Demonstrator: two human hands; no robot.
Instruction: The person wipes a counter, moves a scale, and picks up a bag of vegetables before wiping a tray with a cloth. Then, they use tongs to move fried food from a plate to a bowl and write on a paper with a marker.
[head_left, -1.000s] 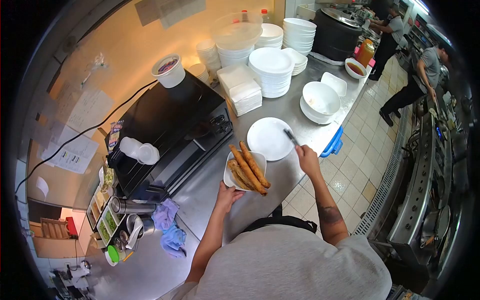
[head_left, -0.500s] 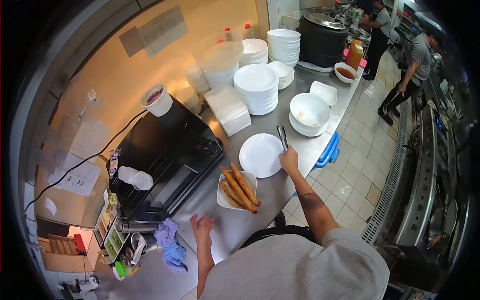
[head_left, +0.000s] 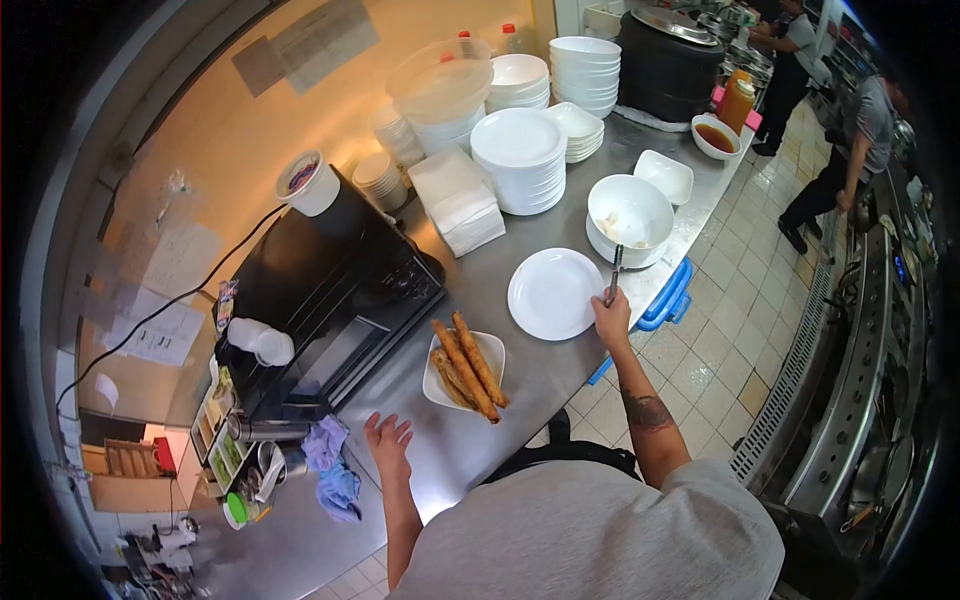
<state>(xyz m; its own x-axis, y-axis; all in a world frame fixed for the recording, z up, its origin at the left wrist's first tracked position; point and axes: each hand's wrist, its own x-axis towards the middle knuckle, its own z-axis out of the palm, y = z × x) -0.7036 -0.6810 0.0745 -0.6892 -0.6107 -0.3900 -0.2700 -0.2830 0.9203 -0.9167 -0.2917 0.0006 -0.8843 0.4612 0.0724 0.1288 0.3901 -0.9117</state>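
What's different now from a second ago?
The left hand let go of the bowl and moved away to the left, open. The plate slid right, away from that bowl. The right hand still holds the tongs, and the rolls stayed in the bowl.

Single head-worn camera. View looks forward and steeply down over the wearer's grey-shirted torso (head_left: 600,530), which fills bottom centre at close range. Lens very wide: straight edges bow, corners fall to black. Bare left hand (head_left: 390,445) and bare right hand (head_left: 612,315) both in frame, near. Long stainless-steel bench (head_left: 545,372) runs diagonally, lower left to upper right. Pale tiled floor (head_left: 690,375) and silver metal stove (head_left: 848,400) lie right, farther off.
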